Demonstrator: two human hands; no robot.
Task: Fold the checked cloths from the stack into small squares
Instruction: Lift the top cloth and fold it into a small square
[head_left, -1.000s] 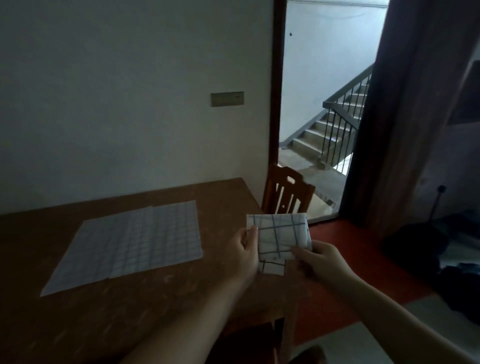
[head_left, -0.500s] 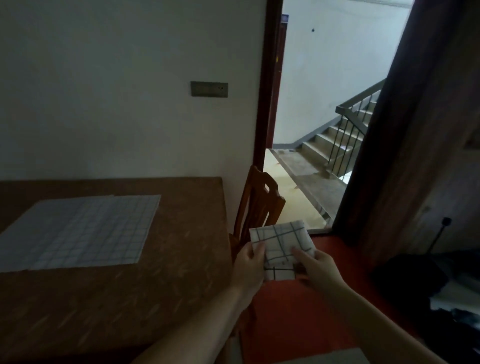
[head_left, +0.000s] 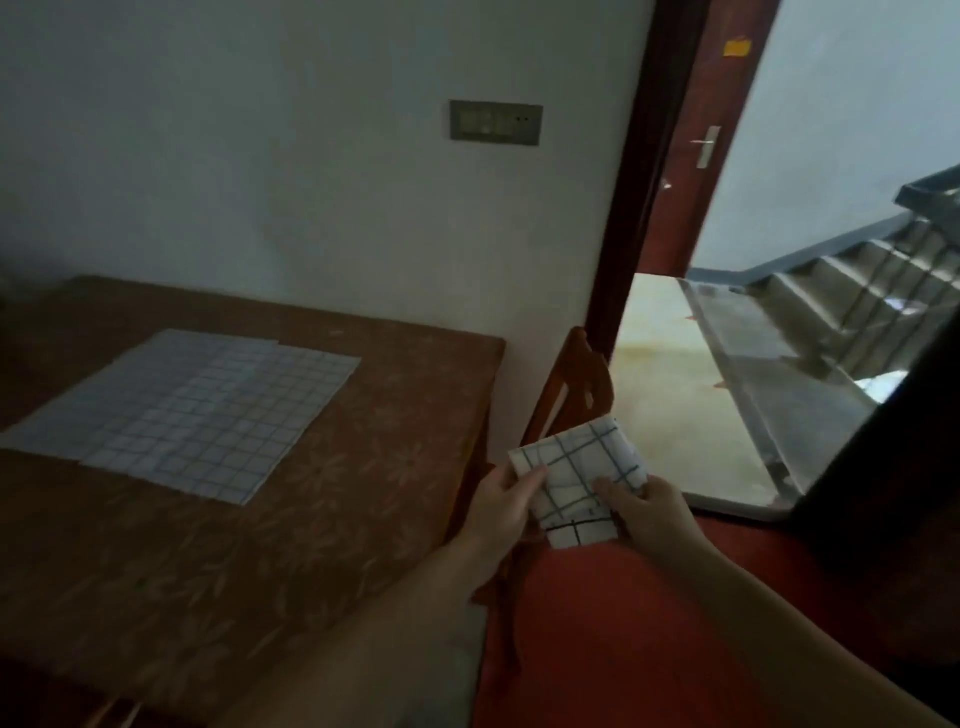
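Observation:
A small folded white cloth with dark check lines (head_left: 576, 467) is held in the air past the table's right edge, above the red floor. My left hand (head_left: 504, 512) pinches its left side with the thumb on top. My right hand (head_left: 649, 512) grips its lower right side, thumb across the cloth. On the brown table (head_left: 260, 545) a stack of pale checked cloths (head_left: 197, 410) lies spread flat at the left, well away from both hands.
A wooden chair (head_left: 571, 384) stands at the table's right end, just behind the held cloth. Beyond it an open doorway (head_left: 691, 364) leads to a landing and stairs (head_left: 857, 291). A switch plate (head_left: 496, 122) is on the wall.
The view has swung right and tilted. Both hands carried the folded cloth off the table edge toward the chair and floor side, keeping the same hold on it.

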